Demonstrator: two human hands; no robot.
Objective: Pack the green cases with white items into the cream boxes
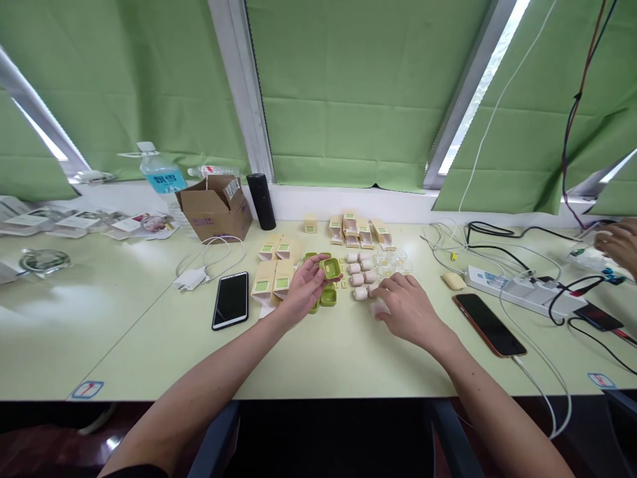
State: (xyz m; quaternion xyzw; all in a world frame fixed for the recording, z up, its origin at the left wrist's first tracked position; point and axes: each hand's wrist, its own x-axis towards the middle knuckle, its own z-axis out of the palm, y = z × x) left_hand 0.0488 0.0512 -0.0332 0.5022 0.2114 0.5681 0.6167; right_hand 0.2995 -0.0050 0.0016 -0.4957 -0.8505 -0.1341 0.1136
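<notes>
My left hand (pixel 304 287) holds up a small green square case (pixel 330 268), its hollow side facing me. More green cases (pixel 328 297) lie on the table under and beside that hand, partly covered by it. To the right, my right hand (pixel 407 307) reaches down with its fingers curled, beside two rows of pale pink cylindrical pieces (pixel 355 268). Below its fingertips is a whitish, blurred thing (pixel 378 307) whose kind I cannot make out. Clear, round plastic pieces (pixel 393 261) lie just behind the right hand. Small yellowish parts (pixel 342 268) sit between the green cases and the pink pieces.
Open cream cartons (pixel 273 275) stand left of my hands, with others (pixel 350 226) behind. A phone (pixel 230 301) lies at left, another phone (pixel 490 325) at right by a power strip (pixel 517 291). A brown box (pixel 215 211) stands at back. Another person's hand (pixel 620 245) shows far right.
</notes>
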